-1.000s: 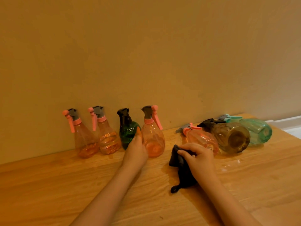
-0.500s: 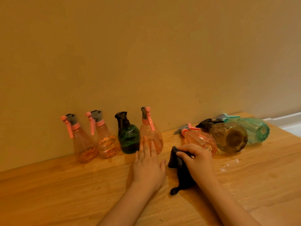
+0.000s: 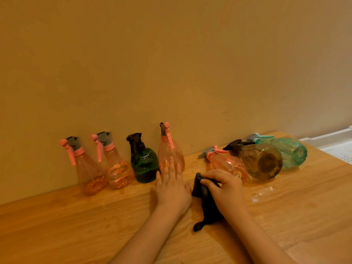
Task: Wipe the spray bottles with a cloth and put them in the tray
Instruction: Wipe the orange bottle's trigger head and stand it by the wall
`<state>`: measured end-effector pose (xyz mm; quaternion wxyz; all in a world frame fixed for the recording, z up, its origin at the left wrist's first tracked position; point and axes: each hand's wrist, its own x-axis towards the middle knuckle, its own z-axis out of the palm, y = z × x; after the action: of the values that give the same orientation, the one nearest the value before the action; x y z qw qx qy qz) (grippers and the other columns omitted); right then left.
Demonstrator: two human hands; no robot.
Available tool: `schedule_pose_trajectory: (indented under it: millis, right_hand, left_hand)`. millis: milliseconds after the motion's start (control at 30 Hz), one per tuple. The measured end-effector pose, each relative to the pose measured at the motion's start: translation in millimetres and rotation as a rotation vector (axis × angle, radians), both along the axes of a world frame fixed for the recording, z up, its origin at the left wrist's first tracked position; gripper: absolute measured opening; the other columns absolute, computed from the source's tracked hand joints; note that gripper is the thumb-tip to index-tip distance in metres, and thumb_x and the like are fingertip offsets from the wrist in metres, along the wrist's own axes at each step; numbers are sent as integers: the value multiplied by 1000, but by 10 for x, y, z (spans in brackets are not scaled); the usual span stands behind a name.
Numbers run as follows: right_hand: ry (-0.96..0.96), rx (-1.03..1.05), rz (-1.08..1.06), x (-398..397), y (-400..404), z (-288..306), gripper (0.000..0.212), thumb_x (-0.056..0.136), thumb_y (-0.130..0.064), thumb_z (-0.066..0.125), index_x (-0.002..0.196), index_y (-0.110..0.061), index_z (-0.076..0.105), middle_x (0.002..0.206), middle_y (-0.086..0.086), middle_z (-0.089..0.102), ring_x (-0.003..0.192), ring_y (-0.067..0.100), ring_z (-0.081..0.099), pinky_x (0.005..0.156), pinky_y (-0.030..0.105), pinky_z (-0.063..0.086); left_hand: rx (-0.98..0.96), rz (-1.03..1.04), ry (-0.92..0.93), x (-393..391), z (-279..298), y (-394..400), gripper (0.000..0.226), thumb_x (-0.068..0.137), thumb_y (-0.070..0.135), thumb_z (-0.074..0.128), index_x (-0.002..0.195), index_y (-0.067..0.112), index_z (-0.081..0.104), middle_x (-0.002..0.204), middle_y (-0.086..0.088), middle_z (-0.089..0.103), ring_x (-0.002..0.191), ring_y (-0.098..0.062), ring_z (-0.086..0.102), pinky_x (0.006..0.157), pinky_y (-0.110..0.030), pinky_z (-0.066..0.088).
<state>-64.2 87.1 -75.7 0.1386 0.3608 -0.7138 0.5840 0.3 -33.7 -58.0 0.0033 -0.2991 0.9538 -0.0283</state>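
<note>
Several spray bottles line the wall on a wooden table (image 3: 76,225). Standing upright are two pink bottles (image 3: 89,168) (image 3: 116,164), a dark green bottle (image 3: 143,164) and a third pink bottle (image 3: 170,149). To the right lie a pink bottle (image 3: 226,164), a brown bottle (image 3: 262,162) and a teal bottle (image 3: 289,151) on their sides. My left hand (image 3: 172,185) rests flat on the table with straight fingers, its fingertips in front of the third pink bottle. My right hand (image 3: 225,189) grips a black cloth (image 3: 204,202) just in front of the lying pink bottle.
A beige wall stands directly behind the bottles. A white perforated tray (image 3: 341,147) shows at the far right edge beyond the table. Small wet spots (image 3: 264,193) glisten on the wood near the lying bottles.
My left hand has let go of the third pink bottle and drawn back to lie flat on the table. The right hand with the cloth has stayed in place.
</note>
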Motion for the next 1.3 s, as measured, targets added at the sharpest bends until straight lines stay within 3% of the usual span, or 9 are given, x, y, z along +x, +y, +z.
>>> schedule_pose_trajectory:
  millis: [233, 400, 500, 567, 700, 800, 1033, 1200, 1300]
  right_hand:
    - [59, 10, -55, -15, 8, -10, 20, 69, 4, 76, 80, -13, 74, 78, -17, 61, 81, -8, 57, 77, 3, 42]
    - [-21, -76, -69, -27, 150, 83, 24, 68, 7, 75, 77, -15, 74, 78, -15, 65, 81, -12, 58, 74, 2, 41]
    - [-130, -216, -79, -60, 408, 157, 31, 70, 8, 72, 76, -22, 71, 81, -14, 68, 82, -5, 62, 74, 6, 43]
    - [-141, -258, -118, -84, 584, 142, 30, 72, 9, 70, 77, -20, 71, 78, -11, 69, 82, -2, 62, 74, 7, 43]
    - [-150, -326, -264, -111, 740, 33, 38, 72, 12, 69, 76, -26, 68, 79, -10, 69, 81, 0, 62, 75, 8, 44]
    - [-115, -310, -344, -151, 734, -29, 39, 71, 12, 70, 77, -26, 66, 81, -11, 66, 82, 0, 61, 76, 6, 43]
    - [-5, -221, -417, -168, 734, -59, 27, 69, 11, 73, 80, -13, 72, 79, -9, 62, 82, 1, 57, 78, 2, 40]
    - [-10, -212, -384, -165, 713, -75, 29, 70, 11, 72, 80, -17, 70, 80, -10, 63, 83, 2, 58, 79, 7, 43]
    - [31, -194, -341, -161, 695, -96, 25, 69, 12, 73, 79, -11, 71, 80, -9, 63, 82, 2, 58, 78, 4, 41]
  left_hand:
    - [19, 15, -37, -30, -68, -56, 65, 103, 35, 21, 151, 12, -15, 155, -11, -28, 145, -25, -23, 120, -46, -3]
    - [99, -51, 160, 6, 71, 41, 64, 102, 34, 26, 153, 15, -7, 161, -6, -14, 148, -20, -14, 121, -38, -1]
    - [340, -55, 362, -20, 275, 205, 59, 102, 37, 33, 153, 13, 14, 161, -5, 14, 148, -19, 12, 118, -32, 15]
    - [592, 26, 459, -113, 447, 356, 54, 102, 41, 34, 147, 12, 30, 152, -5, 35, 139, -20, 33, 106, -29, 31]
    - [961, 222, 434, -553, 507, 548, 78, 90, 69, 36, 146, 14, 33, 147, -9, 41, 132, -29, 41, 94, -33, 36]
    - [1017, 269, 386, -778, 402, 657, 99, 73, 83, 40, 145, 15, 36, 138, -10, 50, 120, -30, 52, 94, -35, 45]
    - [1039, 331, 439, -840, 316, 661, 72, 80, 64, 53, 129, 12, 51, 117, -9, 61, 97, -25, 59, 74, -31, 48]
    - [1179, 251, 594, -527, 191, 555, 68, 86, 50, 59, 140, 13, 41, 132, -9, 55, 114, -26, 57, 77, -30, 49]
    - [1326, 105, 735, -239, 65, 528, 49, 87, 33, 65, 131, 19, 46, 113, 1, 62, 99, -16, 64, 67, -23, 53]
